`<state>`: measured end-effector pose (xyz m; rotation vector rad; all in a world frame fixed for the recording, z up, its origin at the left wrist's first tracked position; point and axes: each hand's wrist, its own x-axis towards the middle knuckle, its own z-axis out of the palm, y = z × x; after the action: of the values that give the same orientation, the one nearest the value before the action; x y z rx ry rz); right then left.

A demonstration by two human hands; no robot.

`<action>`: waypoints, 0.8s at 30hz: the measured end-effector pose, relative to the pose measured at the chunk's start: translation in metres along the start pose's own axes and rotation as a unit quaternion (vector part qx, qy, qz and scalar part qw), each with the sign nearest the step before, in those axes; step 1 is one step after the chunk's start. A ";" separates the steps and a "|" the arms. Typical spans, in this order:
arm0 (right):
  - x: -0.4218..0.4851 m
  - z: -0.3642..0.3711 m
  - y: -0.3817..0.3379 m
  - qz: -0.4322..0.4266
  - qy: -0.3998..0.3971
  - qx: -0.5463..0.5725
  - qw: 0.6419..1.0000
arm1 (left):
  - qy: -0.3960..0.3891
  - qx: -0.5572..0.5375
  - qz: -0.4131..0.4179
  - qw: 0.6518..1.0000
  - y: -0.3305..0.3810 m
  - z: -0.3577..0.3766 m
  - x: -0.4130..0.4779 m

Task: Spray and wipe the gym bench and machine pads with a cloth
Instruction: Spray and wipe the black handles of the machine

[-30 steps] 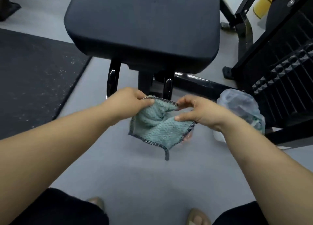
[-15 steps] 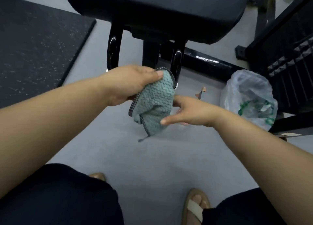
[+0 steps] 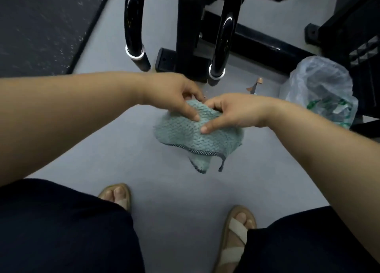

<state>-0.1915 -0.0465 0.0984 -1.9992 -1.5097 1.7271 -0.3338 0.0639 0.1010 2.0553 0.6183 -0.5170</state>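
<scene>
Cloth [image 3: 185, 133] is held bunched in mid-air over the grey floor [image 3: 115, 149], near the bench frame [image 3: 187, 36], pinched by left hand [image 3: 170, 92] and right hand [image 3: 236, 112] alike, thumbs on top; dangling hemmed corner [image 3: 202, 164] is best folded under so a flat pad gets presented.

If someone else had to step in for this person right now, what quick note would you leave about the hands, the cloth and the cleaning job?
Left hand: holds the green cloth near its top, thumb pressed on it.
Right hand: pinches the same cloth right beside it.
Cloth: bunched, in the air over the grey floor, touching no pad.
Bench: only the black bench frame shows ahead.
A nozzle-like thing sits beyond the hands, near a plastic bag; possibly the sprayer, cannot tell.
Done: nothing this view proves.
Left: spray and wipe the pads.
</scene>
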 end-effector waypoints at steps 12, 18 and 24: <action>0.015 -0.020 0.044 0.114 0.377 -0.141 0.909 | 0.319 0.066 -0.156 0.932 -0.007 0.019 0.049; 0.028 -0.023 0.042 0.121 0.463 -0.080 0.874 | 0.426 -0.479 -0.120 0.758 -0.001 0.065 0.075; 0.048 0.000 0.035 -0.045 0.556 0.222 0.799 | 0.324 -0.729 -0.006 0.603 0.017 0.049 0.091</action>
<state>-0.1775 -0.0299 0.0432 -1.9637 -0.6624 0.4763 -0.2576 0.0352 0.0350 0.5138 0.9750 0.6938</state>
